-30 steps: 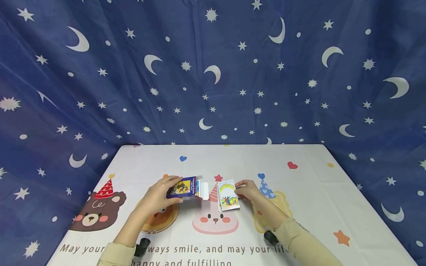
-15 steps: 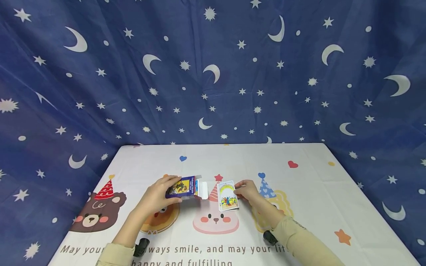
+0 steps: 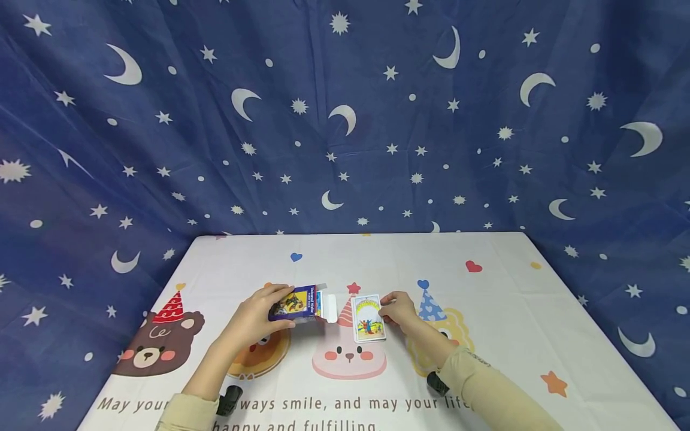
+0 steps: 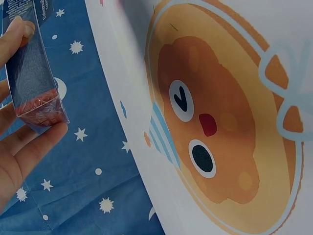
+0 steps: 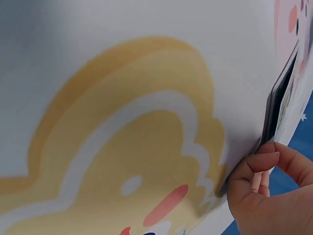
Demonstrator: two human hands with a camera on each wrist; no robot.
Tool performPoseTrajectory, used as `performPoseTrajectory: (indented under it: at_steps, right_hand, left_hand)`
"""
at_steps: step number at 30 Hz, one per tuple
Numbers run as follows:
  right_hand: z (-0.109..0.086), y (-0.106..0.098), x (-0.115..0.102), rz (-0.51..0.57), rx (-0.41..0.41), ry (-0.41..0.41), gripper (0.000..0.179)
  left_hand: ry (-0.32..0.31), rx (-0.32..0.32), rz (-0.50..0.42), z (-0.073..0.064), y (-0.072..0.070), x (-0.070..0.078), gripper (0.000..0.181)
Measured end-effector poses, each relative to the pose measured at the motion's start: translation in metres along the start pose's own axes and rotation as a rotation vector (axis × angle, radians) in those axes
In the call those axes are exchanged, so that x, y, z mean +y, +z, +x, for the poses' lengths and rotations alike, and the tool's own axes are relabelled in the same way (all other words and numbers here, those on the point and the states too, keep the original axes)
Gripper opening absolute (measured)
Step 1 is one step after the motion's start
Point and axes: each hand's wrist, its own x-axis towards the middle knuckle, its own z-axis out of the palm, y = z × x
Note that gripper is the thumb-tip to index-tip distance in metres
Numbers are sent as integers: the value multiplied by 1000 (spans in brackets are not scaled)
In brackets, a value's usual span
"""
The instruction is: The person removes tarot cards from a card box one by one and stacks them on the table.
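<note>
My left hand (image 3: 256, 317) grips a dark blue tarot card box (image 3: 293, 303) around its sides, just above the table. Its white end flap (image 3: 330, 308) stands open to the right, and card edges show at the mouth. In the left wrist view, clear wrap and a red end show on the box (image 4: 32, 73). My right hand (image 3: 399, 308) pinches the right edge of a tarot card (image 3: 369, 318) with a rainbow picture, to the right of the box. From the right wrist, a dark gap shows between this card (image 5: 285, 98) and what lies under it.
A white tablecloth (image 3: 420, 263) with printed cartoon animals and lettering covers the table. Behind it hangs a blue curtain (image 3: 372, 191) with moons and stars. Small black devices (image 3: 230, 400) sit at both wrists.
The rainbow card has shifted slightly, and the edges showing beside and below it have narrowed. The left hand and box moved a few pixels left, then stayed still.
</note>
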Motion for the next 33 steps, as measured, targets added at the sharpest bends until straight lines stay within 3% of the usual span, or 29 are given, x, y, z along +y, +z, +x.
performPoseTrajectory:
  at_steps: [8, 15, 33]
  right_hand:
    - [13, 2, 12, -8, -24, -58, 16]
    - [3, 0, -1, 10, -18, 31, 14]
    - [-1, 0, -4, -8, -2, 12, 10]
  left_hand:
    - [9, 3, 2, 0, 0, 0, 69]
    - [12, 10, 5, 0, 0, 0, 69]
    - [15, 15, -1, 0, 0, 1, 69]
